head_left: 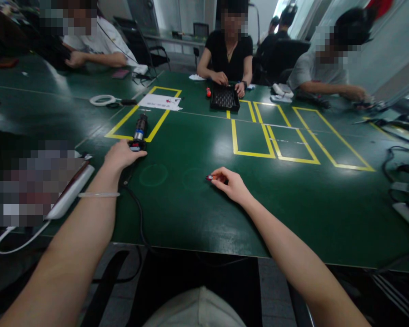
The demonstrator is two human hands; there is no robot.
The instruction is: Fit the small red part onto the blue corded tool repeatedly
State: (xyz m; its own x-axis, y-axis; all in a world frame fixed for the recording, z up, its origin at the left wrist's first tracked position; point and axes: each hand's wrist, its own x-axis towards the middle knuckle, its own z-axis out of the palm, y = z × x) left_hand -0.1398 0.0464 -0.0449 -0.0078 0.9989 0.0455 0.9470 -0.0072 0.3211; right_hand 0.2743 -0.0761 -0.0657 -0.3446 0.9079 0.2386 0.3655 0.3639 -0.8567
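Note:
My left hand (120, 155) grips the near end of a black cylindrical tool (141, 128) with a silver and blue band; its thumb points right, and the fingers are partly hidden. The tool lies with its far end inside a yellow taped frame on the green table (191, 213). In my right hand (231, 181), thumb and fingertips pinch a small dark red and black piece (209, 178), too small to name. That hand is low over the table, beside a faint drawn circle (195, 178). A second faint circle (153, 175) shows nearer my left hand.
A black cable (138, 206) runs down over the table's front edge. At left lies a white device (71, 193) with a white cord. Across the table, a person (229, 50) handles a black tray (225, 99). White paper (160, 101) and several yellow frames mark the tabletop; cables lie at right.

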